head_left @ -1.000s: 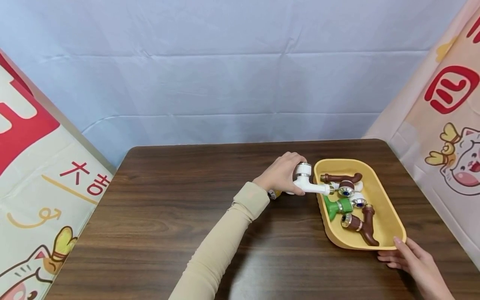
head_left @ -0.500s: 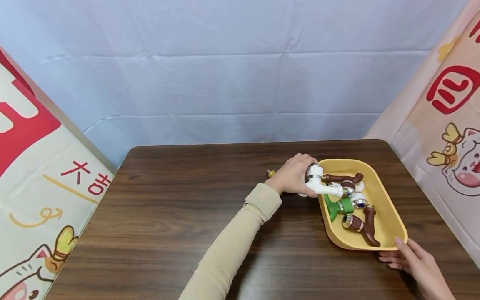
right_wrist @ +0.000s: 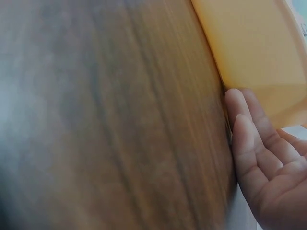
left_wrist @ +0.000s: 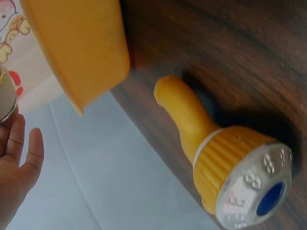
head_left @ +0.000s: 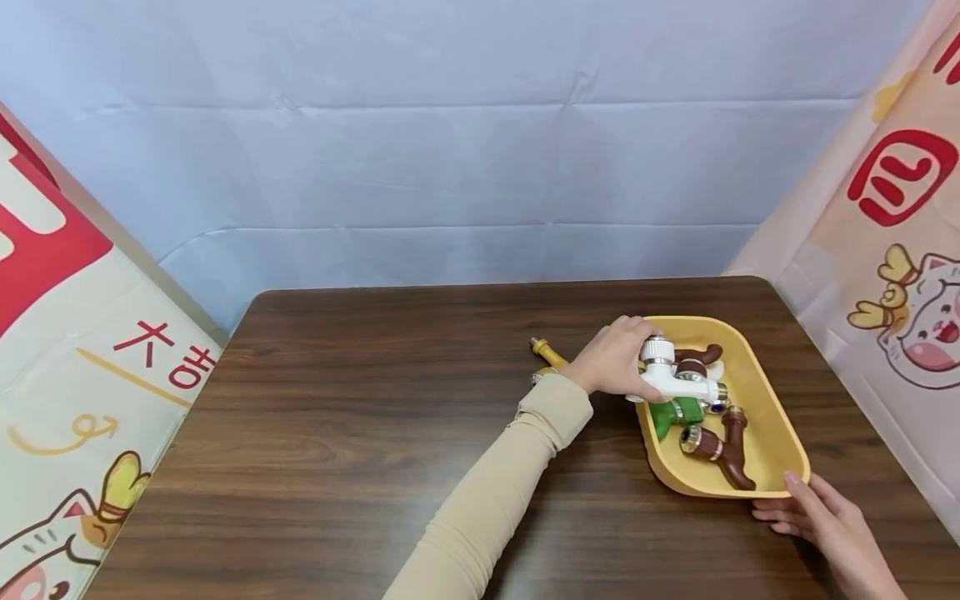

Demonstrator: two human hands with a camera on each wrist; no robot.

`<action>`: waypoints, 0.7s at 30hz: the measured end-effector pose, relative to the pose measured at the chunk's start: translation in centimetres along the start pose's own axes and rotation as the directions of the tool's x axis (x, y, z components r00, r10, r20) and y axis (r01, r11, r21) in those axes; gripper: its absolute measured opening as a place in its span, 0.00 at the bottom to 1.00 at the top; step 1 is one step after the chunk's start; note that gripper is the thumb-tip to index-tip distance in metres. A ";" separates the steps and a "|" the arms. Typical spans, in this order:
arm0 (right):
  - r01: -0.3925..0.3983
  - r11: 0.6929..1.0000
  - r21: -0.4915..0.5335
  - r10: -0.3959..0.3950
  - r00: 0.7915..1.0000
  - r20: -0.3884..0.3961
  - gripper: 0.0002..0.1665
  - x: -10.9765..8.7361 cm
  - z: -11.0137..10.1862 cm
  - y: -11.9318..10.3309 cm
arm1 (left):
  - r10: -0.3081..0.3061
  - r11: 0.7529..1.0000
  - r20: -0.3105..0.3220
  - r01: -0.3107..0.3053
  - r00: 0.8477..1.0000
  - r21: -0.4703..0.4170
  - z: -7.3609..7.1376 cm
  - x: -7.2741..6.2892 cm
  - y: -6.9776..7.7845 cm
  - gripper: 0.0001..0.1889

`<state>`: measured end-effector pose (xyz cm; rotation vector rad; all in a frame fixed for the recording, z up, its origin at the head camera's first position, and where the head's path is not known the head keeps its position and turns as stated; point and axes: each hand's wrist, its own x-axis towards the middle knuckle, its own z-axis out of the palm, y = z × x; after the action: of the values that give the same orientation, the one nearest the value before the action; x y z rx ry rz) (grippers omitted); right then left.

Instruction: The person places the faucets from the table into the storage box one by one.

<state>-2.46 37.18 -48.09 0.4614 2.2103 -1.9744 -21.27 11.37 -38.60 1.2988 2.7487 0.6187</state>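
My left hand [head_left: 617,357] grips a white plastic faucet [head_left: 678,383] over the left side of a yellow bin [head_left: 780,442]. In the left wrist view, only part of that hand [left_wrist: 19,167] shows, with a bit of the white faucet [left_wrist: 7,96] at the edge. My right hand [head_left: 828,521] holds the bin's near right corner, thumb on the rim and fingers underneath. Inside the bin lie a green faucet [head_left: 670,414], a brown faucet [head_left: 731,454] and other faucets partly hidden by the white one.
A yellow faucet [left_wrist: 192,120] with a blue-centred knob lies on the wooden table [head_left: 360,417], left of the bin and partly behind my left forearm in the head view. A pale cloth [head_left: 450,167] hangs behind the table, and printed sheets [head_left: 900,292] flank it.
My left hand has carried the white faucet rightward, from the bin's left edge to above the faucets inside. The yellow faucet on the table has come into fuller view. My right hand stays put.
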 end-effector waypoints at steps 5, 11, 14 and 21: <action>0.022 0.998 0.051 -0.022 1.000 0.009 0.06 -0.3 0.1 -0.1 | -0.029 0.999 0.018 0.029 0.999 0.018 0.4 0.2 0.4 0.43; 0.063 0.996 0.061 -0.064 0.998 0.011 0.04 -0.5 0.4 -0.4 | -0.087 0.994 0.023 0.085 0.996 0.063 0.6 0.6 1.0 0.44; 0.072 0.996 0.061 -0.072 0.997 0.011 0.05 -0.6 0.3 -0.4 | -0.130 0.986 0.024 0.127 0.991 0.111 1.2 0.9 1.4 0.44; 0.098 0.993 0.069 -0.100 0.995 0.026 0.07 -0.6 0.4 -0.3 | -0.211 0.967 0.057 0.199 0.976 0.161 2.2 0.9 1.6 0.45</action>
<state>-2.03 36.68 -47.71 0.3347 2.1947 -2.0965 -20.24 13.67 -39.92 1.0172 2.8671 0.3418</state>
